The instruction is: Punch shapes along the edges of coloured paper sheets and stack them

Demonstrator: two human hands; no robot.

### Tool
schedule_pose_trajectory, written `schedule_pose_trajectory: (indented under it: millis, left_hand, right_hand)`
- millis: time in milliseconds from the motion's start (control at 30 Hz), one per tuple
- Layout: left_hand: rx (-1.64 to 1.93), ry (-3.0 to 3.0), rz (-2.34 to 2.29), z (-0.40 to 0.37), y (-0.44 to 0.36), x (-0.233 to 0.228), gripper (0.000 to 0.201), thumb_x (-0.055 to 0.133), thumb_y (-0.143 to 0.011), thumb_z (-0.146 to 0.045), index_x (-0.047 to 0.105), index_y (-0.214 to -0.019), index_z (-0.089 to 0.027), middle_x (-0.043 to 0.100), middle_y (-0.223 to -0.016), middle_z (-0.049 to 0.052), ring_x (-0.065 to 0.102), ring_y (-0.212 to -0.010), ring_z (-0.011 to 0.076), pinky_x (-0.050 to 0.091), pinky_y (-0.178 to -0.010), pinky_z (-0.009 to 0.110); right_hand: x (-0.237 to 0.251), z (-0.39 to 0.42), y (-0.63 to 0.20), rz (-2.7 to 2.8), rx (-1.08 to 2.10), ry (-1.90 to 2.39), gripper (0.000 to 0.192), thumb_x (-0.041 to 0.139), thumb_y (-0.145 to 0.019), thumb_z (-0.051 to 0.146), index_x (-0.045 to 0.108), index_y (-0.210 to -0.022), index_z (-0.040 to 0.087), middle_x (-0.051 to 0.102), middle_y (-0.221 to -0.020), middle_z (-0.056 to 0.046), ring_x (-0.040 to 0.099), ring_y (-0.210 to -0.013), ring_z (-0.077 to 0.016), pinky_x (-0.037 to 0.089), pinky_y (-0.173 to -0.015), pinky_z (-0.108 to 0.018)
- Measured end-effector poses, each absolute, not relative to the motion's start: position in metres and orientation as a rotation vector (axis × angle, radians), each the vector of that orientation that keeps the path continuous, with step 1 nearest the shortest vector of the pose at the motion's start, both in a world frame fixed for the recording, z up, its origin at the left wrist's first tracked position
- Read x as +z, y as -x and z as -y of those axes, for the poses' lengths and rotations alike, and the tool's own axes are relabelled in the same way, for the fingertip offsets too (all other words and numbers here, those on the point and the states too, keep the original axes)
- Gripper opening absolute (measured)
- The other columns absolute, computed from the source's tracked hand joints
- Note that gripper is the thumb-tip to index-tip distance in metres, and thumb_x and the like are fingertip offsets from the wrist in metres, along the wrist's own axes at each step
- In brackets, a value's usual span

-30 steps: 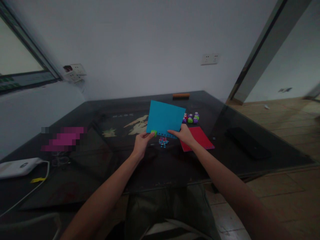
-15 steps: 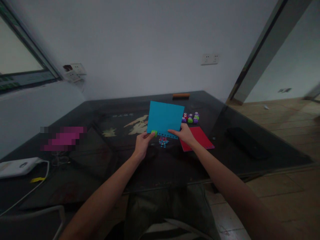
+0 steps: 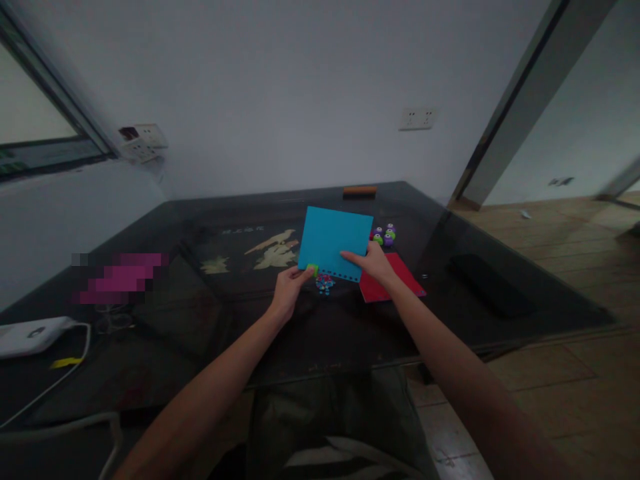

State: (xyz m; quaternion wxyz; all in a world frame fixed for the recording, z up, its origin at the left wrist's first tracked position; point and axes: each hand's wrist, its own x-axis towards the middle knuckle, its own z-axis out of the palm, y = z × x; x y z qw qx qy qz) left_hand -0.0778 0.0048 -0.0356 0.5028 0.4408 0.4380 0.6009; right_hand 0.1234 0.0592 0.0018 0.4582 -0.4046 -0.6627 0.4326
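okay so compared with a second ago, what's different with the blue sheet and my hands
The right hand has slid left along the lower edge of the blue sheet, fingers now reaching further over it. The left hand still pinches the small green punch on the sheet's lower left corner. The sheet stays held up above the table, tilted slightly differently. The red sheet, the punched bits and the spare punches lie unchanged.

A square sheet of bright blue paper (image 3: 334, 241) is tilting up above the table, its lower edge showing a row of small punched holes. A small lime-green plastic craft punch (image 3: 313, 269) is clamping that edge at the sheet's seven o'clock corner.
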Motion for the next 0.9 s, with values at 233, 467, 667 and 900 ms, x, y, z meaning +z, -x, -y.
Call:
schedule_pose_trajectory:
  millis: [233, 467, 667, 900]
  left_hand:
    - [1.413, -1.034, -1.054, -0.0029, 0.0750, -0.0352, 0.037, 0.073, -0.063, -0.036, 0.068, -0.089, -0.011, 0.070, -0.090, 0.010, 0.064, -0.082, 0.0202, 0.045, -0.084, 0.035]
    - [1.372, -1.044, -1.056, -0.0023, 0.0749, -0.0345, 0.036, 0.074, -0.063, -0.034, 0.068, -0.090, -0.011, 0.070, -0.089, 0.010, 0.064, -0.079, 0.0186, 0.046, -0.081, 0.033]
    - [1.311, -1.004, -1.113, -0.0003, 0.0747, -0.0303, 0.036, 0.075, -0.062, -0.034, 0.068, -0.088, -0.012, 0.070, -0.086, 0.009, 0.063, -0.072, 0.0160, 0.047, -0.074, 0.030]
    - [1.173, -1.038, -1.154, 0.0002, 0.0772, -0.0269, 0.033, 0.075, -0.061, -0.035, 0.067, -0.083, -0.012, 0.070, -0.087, 0.012, 0.064, -0.074, 0.0181, 0.049, -0.072, 0.030]
  right_hand:
    - [-0.0004, -0.0630, -0.1253, 1.640, 1.016, 1.029, 0.042, 0.071, -0.063, 0.038, 0.063, -0.098, 0.015, 0.068, -0.098, -0.011, 0.065, -0.085, -0.0258, 0.054, -0.076, -0.041]
    - [-0.0017, -0.0647, -0.1262, 1.637, 1.017, 1.045, 0.043, 0.071, -0.064, 0.035, 0.062, -0.100, 0.015, 0.066, -0.101, -0.013, 0.065, -0.085, -0.0272, 0.053, -0.077, -0.044]
    - [-0.0017, -0.0658, -0.1270, 1.640, 0.993, 1.057, 0.040, 0.070, -0.065, 0.034, 0.063, -0.098, 0.015, 0.067, -0.100, -0.013, 0.064, -0.085, -0.0272, 0.053, -0.078, -0.045]
    - [-0.0011, -0.0676, -0.1291, 1.627, 0.931, 1.064, 0.039, 0.070, -0.065, 0.033, 0.063, -0.099, 0.015, 0.067, -0.098, -0.012, 0.064, -0.086, -0.0269, 0.052, -0.078, -0.043]
